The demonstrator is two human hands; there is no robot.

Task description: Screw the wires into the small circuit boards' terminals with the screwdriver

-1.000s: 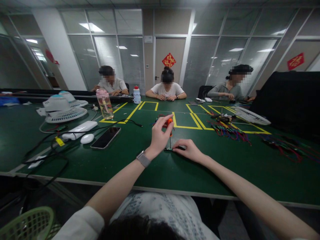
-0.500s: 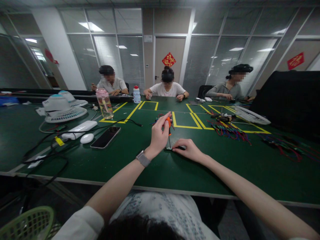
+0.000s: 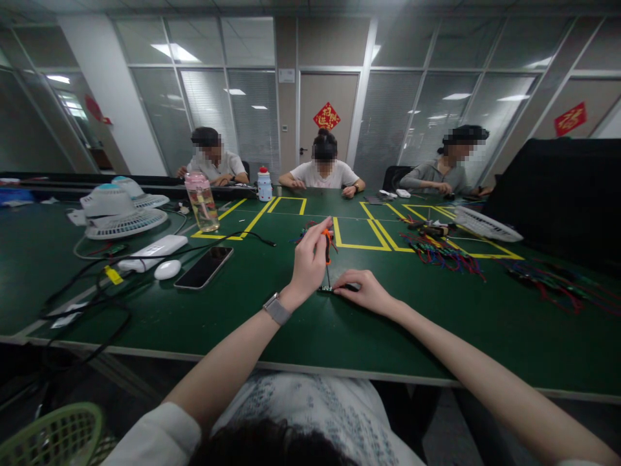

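Observation:
My left hand [image 3: 310, 257] is closed around the orange-and-black handle of a screwdriver [image 3: 328, 251], which stands nearly upright. The thin shaft points down, and its tip meets a small green circuit board [image 3: 326, 289] lying on the table. My right hand [image 3: 367, 288] rests on the table with its fingertips pinched on the right end of that board. A dark strip shows under the right fingers; what it is I cannot make out. Behind my left hand lies a small bundle of coloured wires [image 3: 306, 230], partly hidden.
A phone [image 3: 204, 268], white case [image 3: 167, 270], power strip [image 3: 153, 253] and black cables lie left, near white fans [image 3: 119, 213] and a pink-lidded bottle [image 3: 202, 202]. Wired boards [image 3: 444, 252] are heaped right. Several people sit across the green table [image 3: 272, 336].
The screwdriver handle has turned slightly in my left hand, showing more black. Both hands keep their places, and the board has not visibly moved.

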